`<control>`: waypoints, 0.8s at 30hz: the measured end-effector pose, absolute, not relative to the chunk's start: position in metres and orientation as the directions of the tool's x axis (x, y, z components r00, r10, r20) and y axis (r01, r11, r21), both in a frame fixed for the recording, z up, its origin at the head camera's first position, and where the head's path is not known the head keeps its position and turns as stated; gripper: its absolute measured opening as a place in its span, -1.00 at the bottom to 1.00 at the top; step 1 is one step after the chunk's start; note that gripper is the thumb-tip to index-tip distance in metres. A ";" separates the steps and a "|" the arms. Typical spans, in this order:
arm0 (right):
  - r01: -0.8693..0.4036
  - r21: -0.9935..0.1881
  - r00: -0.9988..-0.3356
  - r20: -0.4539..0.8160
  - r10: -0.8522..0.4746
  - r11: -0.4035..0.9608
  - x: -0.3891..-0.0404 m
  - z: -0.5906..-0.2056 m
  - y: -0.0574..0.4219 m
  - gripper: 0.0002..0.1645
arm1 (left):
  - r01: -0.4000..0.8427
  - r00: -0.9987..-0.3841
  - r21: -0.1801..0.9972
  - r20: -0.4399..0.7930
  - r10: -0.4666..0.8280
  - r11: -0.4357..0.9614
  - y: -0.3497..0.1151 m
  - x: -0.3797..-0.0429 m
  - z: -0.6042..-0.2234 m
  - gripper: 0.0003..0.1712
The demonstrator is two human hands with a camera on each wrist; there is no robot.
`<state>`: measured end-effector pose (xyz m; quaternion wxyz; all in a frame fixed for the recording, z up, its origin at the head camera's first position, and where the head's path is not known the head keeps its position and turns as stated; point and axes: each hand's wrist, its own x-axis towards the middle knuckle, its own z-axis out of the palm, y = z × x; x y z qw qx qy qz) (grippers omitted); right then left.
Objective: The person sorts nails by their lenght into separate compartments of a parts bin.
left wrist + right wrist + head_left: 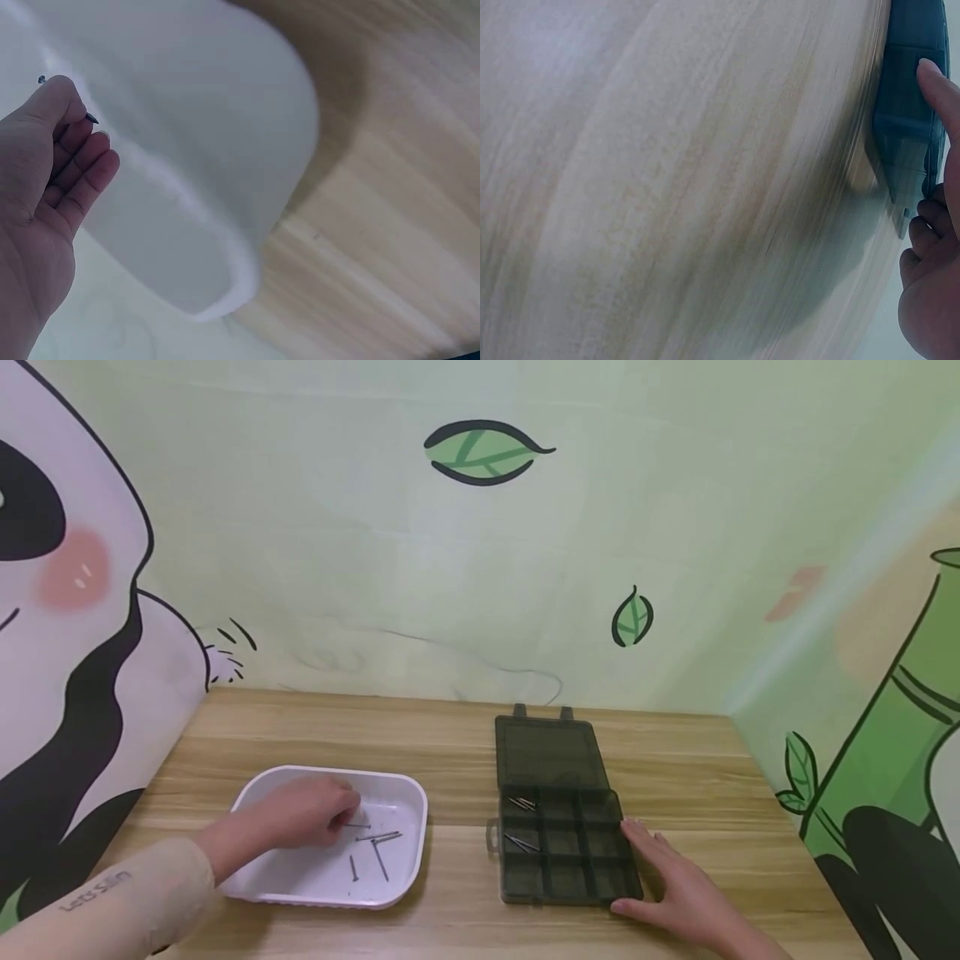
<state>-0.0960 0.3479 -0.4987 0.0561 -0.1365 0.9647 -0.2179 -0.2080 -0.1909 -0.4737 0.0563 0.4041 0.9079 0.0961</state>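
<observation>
In the head view my left hand (pixel 315 810) is over the white tray (pixel 300 877), fingers drawn together. The left wrist view shows this left hand (pixel 45 157) pinching a small metal screw (pixel 91 118) between thumb and fingers, its head and pointed tip sticking out either side. Several loose screws (pixel 380 837) lie in the right part of the tray. My right hand (pixel 686 893) rests against the right side and front corner of a dark compartment box (pixel 570 893). Its thumb (pixel 934 79) touches the front wall in the right wrist view.
The box lid (pixel 551 752) lies folded back toward the wall. Screws (pixel 522 803) sit in the back-left compartment, others (pixel 522 843) in the middle-left one. The wooden table (pixel 457 860) meets a green printed wall (pixel 375 568) behind.
</observation>
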 end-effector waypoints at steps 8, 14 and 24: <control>-0.270 -0.438 -0.952 -0.012 -0.306 0.858 -0.095 -0.496 0.347 0.30 | 0.751 -0.639 0.233 0.015 0.769 0.618 -0.175 -0.215 -0.446 -0.64; -0.237 -0.445 -0.957 -0.049 -0.287 0.863 -0.095 -0.496 0.348 0.31 | 0.788 -0.596 0.222 0.043 0.802 0.574 -0.149 -0.220 -0.425 -0.65; -0.247 -0.443 -0.956 -0.034 -0.291 0.862 -0.095 -0.499 0.348 0.30 | 0.867 -0.491 0.114 0.030 0.871 0.485 -0.094 -0.227 -0.410 -0.76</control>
